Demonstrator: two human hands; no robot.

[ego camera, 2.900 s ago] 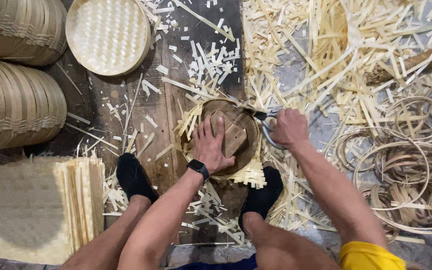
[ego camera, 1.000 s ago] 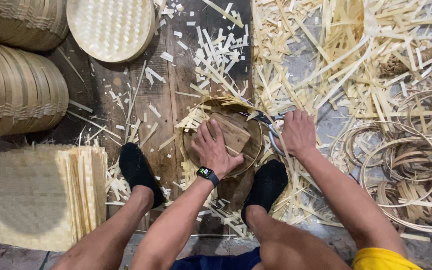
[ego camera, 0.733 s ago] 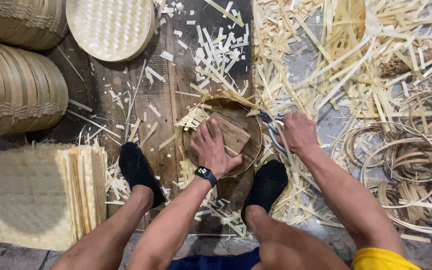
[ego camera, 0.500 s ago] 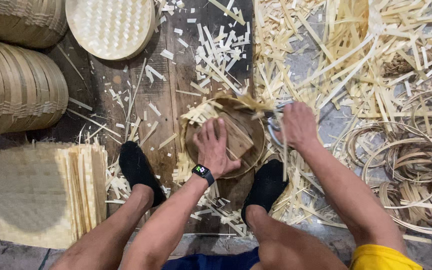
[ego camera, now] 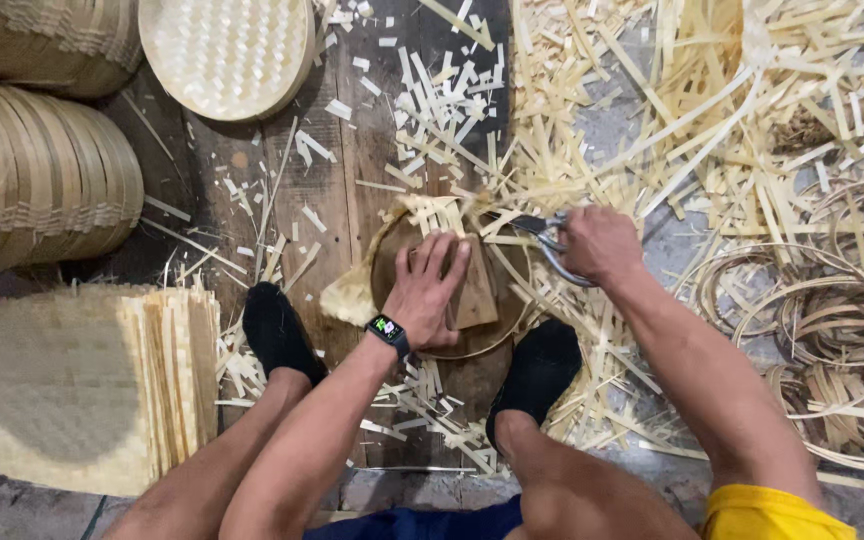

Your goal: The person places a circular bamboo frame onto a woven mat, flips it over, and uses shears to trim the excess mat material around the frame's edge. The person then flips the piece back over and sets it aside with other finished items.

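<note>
The left hand (ego camera: 430, 290) lies flat, fingers spread, pressing on a small wooden block (ego camera: 474, 296) that sits on a round brown form (ego camera: 482, 335). A woven bamboo mat (ego camera: 352, 292) is pinned under the form, its pale edge sticking out at the left and its loose strip ends fanning out at the top. A smartwatch (ego camera: 389, 331) is on the left wrist. The form lies on dark wooden floor boards (ego camera: 342, 170), between the person's two black-socked feet (ego camera: 277, 332) and a little ahead of them.

The right hand (ego camera: 600, 244) is closed around the handles of a pair of metal shears (ego camera: 544, 235). The blades point left, to the mat's strip ends at the upper right rim of the form; whether the blades are apart or together cannot be told.

Cut bamboo strips (ego camera: 592, 120) litter the boards ahead and to the right. Coiled bamboo hoops (ego camera: 832, 320) lie at the right edge. A stack of square woven mats (ego camera: 82, 390) sits at the left, with stacked round lids (ego camera: 37, 170) behind it and one round woven lid (ego camera: 224, 52) at the far edge.
</note>
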